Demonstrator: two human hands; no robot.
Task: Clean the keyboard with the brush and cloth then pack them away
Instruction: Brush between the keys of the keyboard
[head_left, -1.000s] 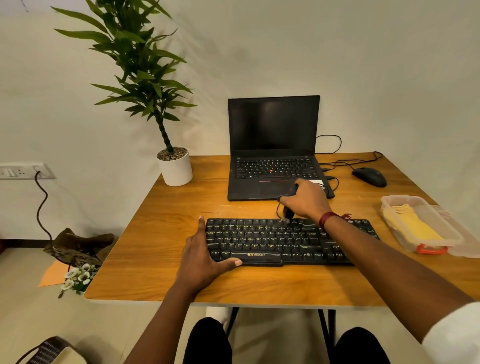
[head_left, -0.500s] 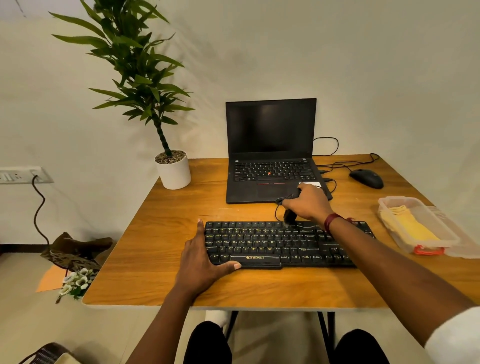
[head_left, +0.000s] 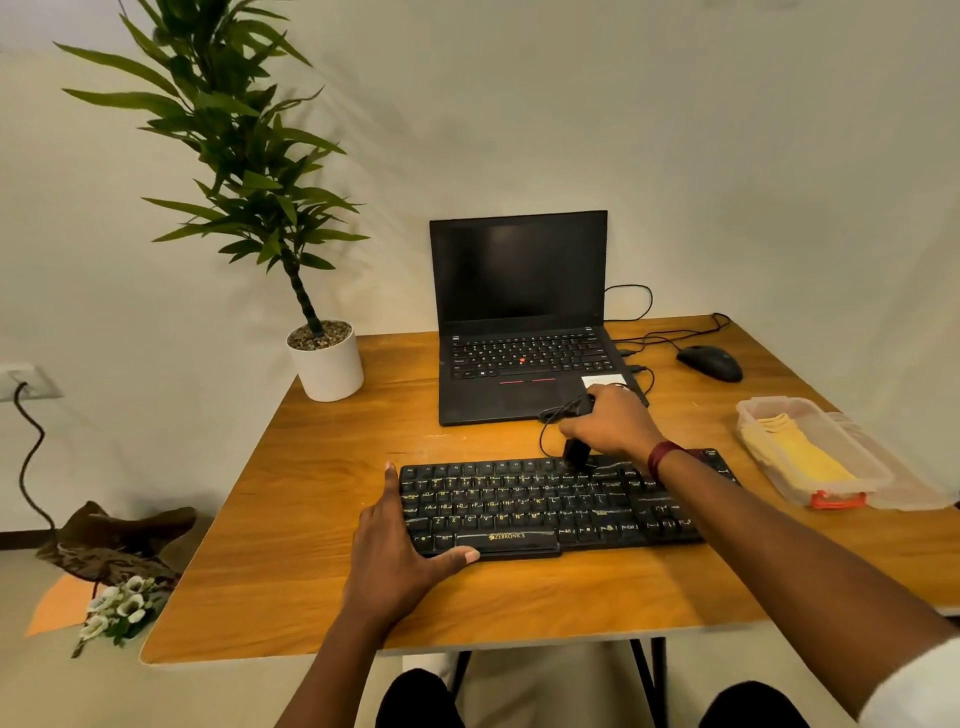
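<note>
A black keyboard (head_left: 545, 509) lies flat on the wooden table (head_left: 311, 493). My left hand (head_left: 400, 551) rests flat at its left end, fingers straight along the side and thumb along the front edge. My right hand (head_left: 610, 421) grips a black brush (head_left: 576, 452) whose head touches the keyboard's top row, right of centre. A yellow cloth (head_left: 795, 454) lies inside a clear plastic box (head_left: 810, 452) at the table's right.
An open black laptop (head_left: 519, 322) sits behind the keyboard, with cables and a black mouse (head_left: 710, 362) to its right. A potted plant (head_left: 324, 358) stands at the back left. The box's lid (head_left: 909, 483) lies beside the box.
The brush and my right hand have shifted slightly right along the keyboard's top row. My left hand has kept its place.
</note>
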